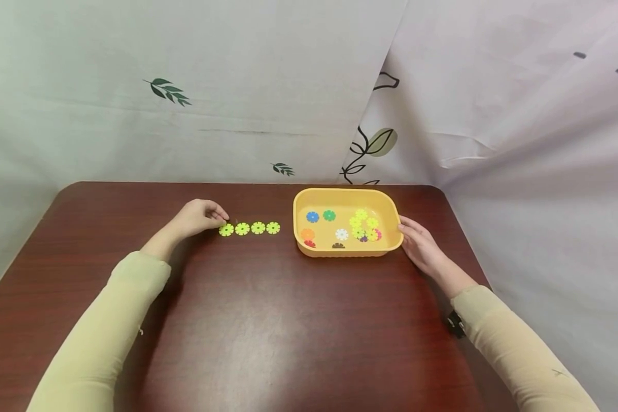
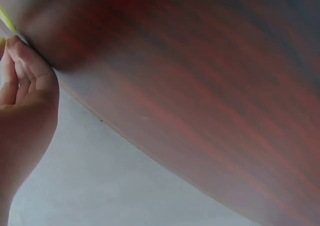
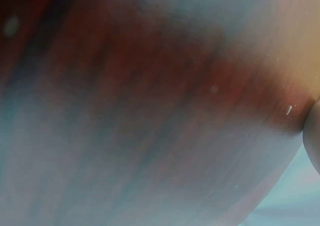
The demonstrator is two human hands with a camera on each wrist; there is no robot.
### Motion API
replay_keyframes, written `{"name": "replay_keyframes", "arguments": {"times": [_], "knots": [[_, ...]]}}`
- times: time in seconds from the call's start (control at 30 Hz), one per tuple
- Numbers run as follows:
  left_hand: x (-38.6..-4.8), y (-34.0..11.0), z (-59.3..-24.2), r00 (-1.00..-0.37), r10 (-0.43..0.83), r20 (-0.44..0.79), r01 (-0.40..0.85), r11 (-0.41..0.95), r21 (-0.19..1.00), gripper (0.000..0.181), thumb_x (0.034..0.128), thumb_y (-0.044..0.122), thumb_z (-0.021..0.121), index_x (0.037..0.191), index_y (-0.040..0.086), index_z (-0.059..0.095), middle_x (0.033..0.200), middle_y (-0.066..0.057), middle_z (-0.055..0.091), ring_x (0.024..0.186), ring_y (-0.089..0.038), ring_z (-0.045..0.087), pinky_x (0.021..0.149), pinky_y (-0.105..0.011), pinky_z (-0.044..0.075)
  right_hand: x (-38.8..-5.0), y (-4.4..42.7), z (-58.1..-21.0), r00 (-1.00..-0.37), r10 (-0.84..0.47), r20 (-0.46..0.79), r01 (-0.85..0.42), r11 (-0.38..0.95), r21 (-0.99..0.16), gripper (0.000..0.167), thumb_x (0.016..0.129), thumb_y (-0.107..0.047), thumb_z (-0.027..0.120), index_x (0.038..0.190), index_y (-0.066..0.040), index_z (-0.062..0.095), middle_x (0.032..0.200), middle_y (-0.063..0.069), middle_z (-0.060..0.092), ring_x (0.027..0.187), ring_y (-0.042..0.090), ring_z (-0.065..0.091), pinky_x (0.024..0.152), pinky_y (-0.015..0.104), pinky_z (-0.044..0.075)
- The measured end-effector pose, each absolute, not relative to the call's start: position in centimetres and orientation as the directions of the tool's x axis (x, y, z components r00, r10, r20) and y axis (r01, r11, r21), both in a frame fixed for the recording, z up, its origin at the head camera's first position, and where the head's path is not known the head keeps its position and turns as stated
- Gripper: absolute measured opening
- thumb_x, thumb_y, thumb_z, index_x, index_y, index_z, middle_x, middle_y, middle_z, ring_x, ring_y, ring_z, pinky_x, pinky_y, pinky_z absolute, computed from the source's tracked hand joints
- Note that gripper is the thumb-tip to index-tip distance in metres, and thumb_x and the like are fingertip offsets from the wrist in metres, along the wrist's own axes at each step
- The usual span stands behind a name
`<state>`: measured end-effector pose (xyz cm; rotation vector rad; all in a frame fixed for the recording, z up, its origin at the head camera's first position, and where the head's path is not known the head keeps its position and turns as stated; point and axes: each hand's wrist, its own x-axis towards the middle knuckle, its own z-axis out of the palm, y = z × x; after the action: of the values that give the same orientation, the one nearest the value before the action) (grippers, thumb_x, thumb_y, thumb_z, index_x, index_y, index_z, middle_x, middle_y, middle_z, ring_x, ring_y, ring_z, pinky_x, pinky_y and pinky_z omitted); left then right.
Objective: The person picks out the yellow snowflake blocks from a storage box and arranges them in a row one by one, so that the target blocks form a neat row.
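Observation:
In the head view, my left hand (image 1: 198, 219) pinches the leftmost yellow-green flower-shaped disc (image 1: 226, 230) of a short row on the table. To its right, the row goes on with more discs (image 1: 258, 228) of the same colour, lying flat. The left wrist view catches the fingers (image 2: 32, 68) curled near a sliver of yellow-green at the image edge. At the right end of the yellow plastic basin (image 1: 347, 253), my right hand (image 1: 423, 247) grips the rim. Just a bit of that hand (image 3: 312, 136) enters the right wrist view.
Inside the basin lie several yellow discs (image 1: 361, 214) in a cluster, with a blue disc (image 1: 312, 217), a green disc (image 1: 329, 216), a white disc (image 1: 342, 234) and an orange disc (image 1: 307, 234). A dark red-brown table (image 1: 268, 320) carries everything; pale cloth (image 1: 237, 74) hangs behind it.

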<state>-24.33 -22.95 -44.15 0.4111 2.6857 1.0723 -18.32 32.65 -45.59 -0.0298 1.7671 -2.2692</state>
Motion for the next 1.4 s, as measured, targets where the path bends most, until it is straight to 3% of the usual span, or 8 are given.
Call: {"name": "replay_keyframes", "arguments": {"times": [0.33, 0.47, 0.77, 1.1, 1.4], "knots": [[-24.4, -22.0, -43.5, -0.961, 0.265, -0.074, 0.124, 0.658, 0.743, 0.018, 0.1004, 0.01, 0.068, 0.113, -0.001, 0.076, 0.107, -0.02, 0.076, 0.088, -0.008, 0.066, 0.078, -0.017, 0.052, -18.7, 32.5, -45.2, -0.961, -0.222, -0.166, 0.209, -0.191, -0.959, 0.043, 0.114, -0.01, 0.042, 0.155, 0.002, 0.037, 0.126, -0.012, 0.071, 0.117, -0.001, 0.066, 0.102, 0.013, 0.051], [-24.4, -20.7, -43.2, -0.959, 0.274, -0.067, 0.124, 0.624, 0.772, 0.019, 0.1008, 0.009, 0.068, 0.114, -0.002, 0.076, 0.108, -0.021, 0.076, 0.088, -0.008, 0.066, 0.076, -0.016, 0.053, -18.8, 32.5, -45.2, -0.962, -0.221, -0.161, 0.205, -0.194, -0.959, 0.04, 0.114, -0.01, 0.042, 0.153, 0.0, 0.039, 0.126, -0.012, 0.071, 0.117, -0.001, 0.067, 0.102, 0.013, 0.051], [-25.4, -16.4, -42.5, -0.947, 0.322, -0.001, 0.183, 0.543, 0.82, 0.021, 0.0984, 0.01, 0.071, 0.113, -0.003, 0.076, 0.106, -0.019, 0.076, 0.089, -0.011, 0.067, 0.079, -0.018, 0.053, -18.7, 32.6, -45.3, -0.964, -0.221, -0.15, 0.199, -0.217, -0.956, 0.027, 0.113, -0.008, 0.041, 0.135, -0.014, 0.056, 0.125, -0.01, 0.072, 0.117, 0.001, 0.067, 0.102, 0.014, 0.051], [-26.7, -10.3, -39.5, -0.923, 0.38, 0.058, 0.247, 0.473, 0.846, 0.019, 0.0986, 0.009, 0.071, 0.114, -0.003, 0.076, 0.11, -0.019, 0.076, 0.101, -0.028, 0.07, 0.092, -0.033, 0.056, -18.5, 32.6, -45.4, -0.964, -0.214, -0.157, 0.203, -0.216, -0.955, 0.034, 0.113, -0.008, 0.041, 0.147, -0.004, 0.044, 0.125, -0.011, 0.072, 0.118, -0.001, 0.066, 0.103, 0.013, 0.051], [-27.1, -5.2, -38.4, -0.893, 0.445, 0.061, 0.279, 0.445, 0.851, 0.019, 0.0999, 0.009, 0.072, 0.113, -0.003, 0.077, 0.109, -0.017, 0.076, 0.102, -0.028, 0.069, 0.088, -0.031, 0.056, -18.3, 32.5, -45.4, -0.963, -0.218, -0.159, 0.206, -0.216, -0.954, 0.036, 0.113, -0.006, 0.039, 0.149, -0.002, 0.041, 0.125, -0.011, 0.072, 0.117, -0.001, 0.066, 0.102, 0.013, 0.052]]}}
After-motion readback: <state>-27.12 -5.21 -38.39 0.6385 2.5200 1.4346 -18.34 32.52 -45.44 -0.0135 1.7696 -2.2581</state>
